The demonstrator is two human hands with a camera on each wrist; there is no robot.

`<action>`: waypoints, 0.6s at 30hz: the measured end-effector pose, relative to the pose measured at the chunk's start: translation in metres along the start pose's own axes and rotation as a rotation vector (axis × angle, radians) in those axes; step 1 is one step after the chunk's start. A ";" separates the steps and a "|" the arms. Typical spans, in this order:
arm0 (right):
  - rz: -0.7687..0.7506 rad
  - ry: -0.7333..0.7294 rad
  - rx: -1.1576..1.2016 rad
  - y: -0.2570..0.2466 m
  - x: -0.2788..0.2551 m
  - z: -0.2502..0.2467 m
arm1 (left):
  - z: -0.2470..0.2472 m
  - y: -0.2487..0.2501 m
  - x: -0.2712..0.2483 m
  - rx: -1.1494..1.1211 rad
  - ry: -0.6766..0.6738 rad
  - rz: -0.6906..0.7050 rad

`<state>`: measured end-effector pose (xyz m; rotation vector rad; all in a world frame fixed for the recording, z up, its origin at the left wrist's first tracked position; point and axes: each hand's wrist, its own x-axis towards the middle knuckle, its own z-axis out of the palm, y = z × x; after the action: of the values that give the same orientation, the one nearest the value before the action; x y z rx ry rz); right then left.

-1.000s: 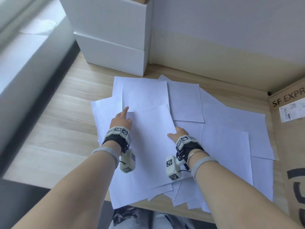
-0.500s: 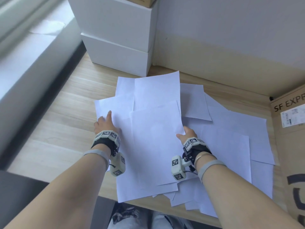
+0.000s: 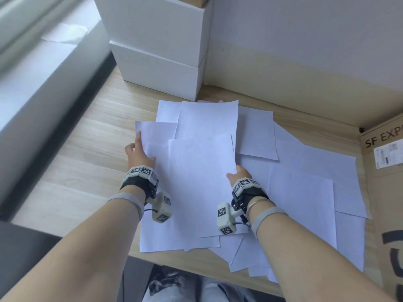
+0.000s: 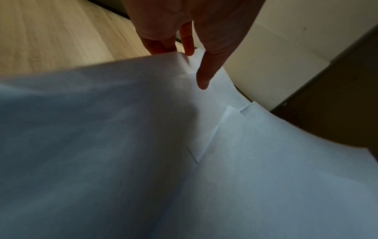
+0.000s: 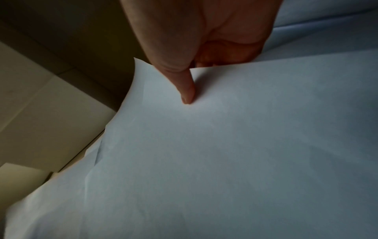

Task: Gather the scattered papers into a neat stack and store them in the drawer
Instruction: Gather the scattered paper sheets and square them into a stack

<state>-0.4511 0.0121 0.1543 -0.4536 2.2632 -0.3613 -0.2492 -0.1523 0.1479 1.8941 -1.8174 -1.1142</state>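
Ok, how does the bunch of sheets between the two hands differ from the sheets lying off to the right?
The held bunch is gripped at both side edges, by the left hand and the right hand; the right-side sheets lie untouched on the desk. The held bunch overlaps closely, though its edges are still uneven; the right-side sheets fan out at varied angles. The held bunch lies on top. Both are plain white paper.

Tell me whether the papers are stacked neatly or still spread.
Still spread: the papers fan out unevenly over the desk, edges misaligned, while both hands gather some.
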 end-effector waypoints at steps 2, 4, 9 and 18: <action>-0.003 -0.025 -0.017 -0.006 -0.001 0.001 | -0.006 0.002 0.003 -0.108 0.025 -0.047; -0.014 -0.068 -0.042 -0.011 -0.003 0.003 | -0.009 0.001 0.004 -0.147 -0.022 -0.110; -0.052 -0.197 -0.113 -0.021 -0.004 0.016 | -0.004 0.002 -0.001 -0.032 -0.267 -0.201; -0.154 -0.035 -0.142 -0.030 0.007 0.011 | -0.004 -0.001 0.002 -0.058 -0.268 -0.247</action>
<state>-0.4413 -0.0191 0.1541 -0.7059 2.2343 -0.2684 -0.2463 -0.1547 0.1490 2.0600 -1.6876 -1.5527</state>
